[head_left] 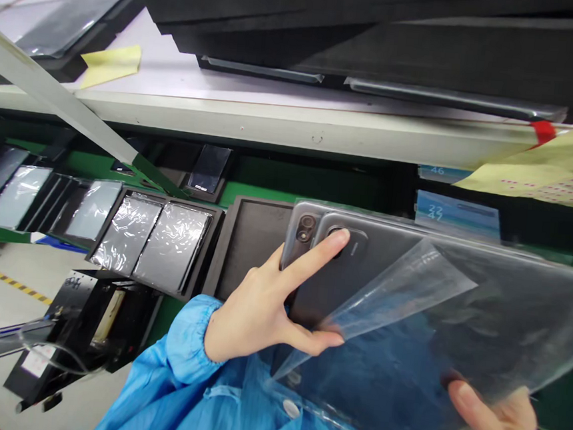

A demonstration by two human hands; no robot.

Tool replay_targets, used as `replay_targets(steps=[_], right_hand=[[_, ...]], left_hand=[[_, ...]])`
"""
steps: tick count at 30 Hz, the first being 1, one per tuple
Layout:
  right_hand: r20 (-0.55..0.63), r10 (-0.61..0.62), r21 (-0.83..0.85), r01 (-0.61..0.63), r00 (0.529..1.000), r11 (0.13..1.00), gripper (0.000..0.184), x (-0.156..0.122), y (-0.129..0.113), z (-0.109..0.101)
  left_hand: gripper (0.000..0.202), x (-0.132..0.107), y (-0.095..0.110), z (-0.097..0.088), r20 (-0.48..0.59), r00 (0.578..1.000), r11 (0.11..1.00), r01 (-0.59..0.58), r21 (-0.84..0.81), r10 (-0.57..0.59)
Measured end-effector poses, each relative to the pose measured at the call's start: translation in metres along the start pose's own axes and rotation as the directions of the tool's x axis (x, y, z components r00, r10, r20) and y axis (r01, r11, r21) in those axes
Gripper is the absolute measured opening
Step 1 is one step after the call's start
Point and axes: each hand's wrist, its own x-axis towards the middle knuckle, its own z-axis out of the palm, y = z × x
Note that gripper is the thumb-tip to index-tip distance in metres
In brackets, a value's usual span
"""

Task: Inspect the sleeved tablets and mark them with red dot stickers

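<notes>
My left hand (263, 307) grips a dark grey smartphone (361, 275) by its back, with the index finger lying on the camera module and the thumb near the lower edge. A lighter grey smartphone (297, 233) sits directly behind it, partly hidden. My right hand (493, 427) holds a large clear plastic bag (503, 314) at lower right, pinching it between the fingers. A loose flap of the bag lies over the dark phone's right side. I cannot tell whether the phones are inside the bag. My blue smock sleeve (190, 340) shows at the bottom.
Black foam trays (244, 245) on a green conveyor hold plastic-wrapped dark slabs. A white shelf edge (274, 123) runs above, bearing large black trays (382, 43). Yellow paper sheets (552, 164) and blue labels (457, 213) lie right. Black equipment (86, 324) stands on the floor at left.
</notes>
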Motion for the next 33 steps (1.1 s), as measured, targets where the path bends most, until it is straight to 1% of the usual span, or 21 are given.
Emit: replay_targets(steps=[3,7,9,12,16,18,19,21,22,23,24,25,26,27,28,29,30,31,32,33], right_hand=[[-0.090,0.102,0.063,-0.096,0.991,0.993,0.006,-0.001,0.002,0.002],[-0.149,0.162,0.070,-0.153,0.975,0.986,0.005,-0.002,-0.001,0.009],[-0.168,0.212,0.096,-0.198,0.963,0.975,0.005,-0.002,-0.004,0.013],[-0.155,0.271,0.160,-0.247,0.950,0.956,0.005,-0.003,-0.008,0.018],[-0.126,0.241,0.189,-0.215,0.962,0.958,0.003,-0.003,-0.010,0.018],[-0.107,0.228,0.188,-0.206,0.968,0.960,0.001,-0.003,-0.009,0.016],[-0.102,0.212,0.186,-0.191,0.972,0.964,0.001,-0.002,-0.008,0.015],[-0.094,0.151,0.169,-0.134,0.984,0.976,0.003,-0.001,-0.003,0.012],[-0.092,0.116,0.151,-0.101,0.989,0.983,0.004,-0.002,0.000,0.011],[-0.081,0.082,0.134,-0.070,0.993,0.989,0.011,-0.002,0.003,0.010],[-0.060,0.055,0.123,-0.047,0.997,0.991,0.022,-0.003,0.007,0.010],[-0.028,0.041,0.119,-0.038,0.999,0.992,0.033,-0.004,0.012,0.009],[0.015,0.032,0.121,-0.034,0.999,0.992,0.042,-0.004,0.016,0.010],[0.078,0.022,0.128,-0.032,0.997,0.991,0.049,-0.003,0.021,0.010],[0.159,-0.001,0.130,-0.020,0.987,0.991,0.051,0.001,0.024,0.011],[0.248,-0.041,0.120,0.011,0.968,0.993,0.050,0.008,0.026,0.011],[0.330,-0.098,0.092,0.071,0.939,0.993,0.047,0.018,0.026,0.011],[0.381,-0.169,0.047,0.164,0.909,0.985,0.043,0.032,0.024,0.011],[0.379,-0.252,-0.012,0.277,0.890,0.961,0.038,0.050,0.020,0.009],[0.334,-0.343,-0.080,0.389,0.878,0.918,0.032,0.070,0.014,0.008]], left_hand=[[0.105,0.001,0.005,0.000,0.004,1.000,1.000,-0.018,-0.015,0.018],[0.102,0.001,0.011,0.000,0.008,1.000,1.000,-0.001,-0.021,0.001],[0.101,0.000,0.013,0.000,0.011,1.000,1.000,0.009,-0.014,-0.009],[0.100,-0.001,0.016,0.001,0.026,1.000,1.000,0.005,0.006,-0.005],[0.099,-0.001,0.018,-0.002,0.038,0.999,1.000,0.000,0.005,0.000],[0.100,-0.001,0.016,-0.004,0.057,0.998,0.999,0.008,-0.045,-0.006],[0.105,-0.001,0.014,-0.004,0.058,0.998,0.996,0.014,-0.091,-0.009],[0.122,-0.003,0.005,0.000,0.041,0.999,0.976,0.028,-0.214,-0.019],[0.128,-0.005,-0.001,0.006,0.015,0.999,0.957,0.035,-0.289,-0.033],[0.126,-0.007,-0.008,0.013,-0.030,0.998,0.933,0.048,-0.357,-0.062],[0.117,-0.009,-0.016,0.022,-0.096,0.989,0.910,0.064,-0.411,-0.112],[0.104,-0.011,-0.024,0.032,-0.173,0.969,0.891,0.083,-0.447,-0.176],[0.089,-0.013,-0.031,0.041,-0.252,0.935,0.877,0.107,-0.468,-0.249],[0.079,-0.015,-0.038,0.049,-0.325,0.890,0.867,0.136,-0.480,-0.319],[0.075,-0.016,-0.044,0.055,-0.380,0.844,0.859,0.168,-0.484,-0.379],[0.076,-0.016,-0.048,0.059,-0.415,0.805,0.851,0.196,-0.487,-0.424],[0.079,-0.015,-0.052,0.060,-0.434,0.777,0.842,0.220,-0.493,-0.457],[0.082,-0.013,-0.055,0.059,-0.442,0.757,0.835,0.242,-0.495,-0.482],[0.084,-0.011,-0.057,0.057,-0.450,0.738,0.829,0.262,-0.494,-0.502],[0.084,-0.008,-0.057,0.055,-0.456,0.724,0.824,0.279,-0.493,-0.518]])
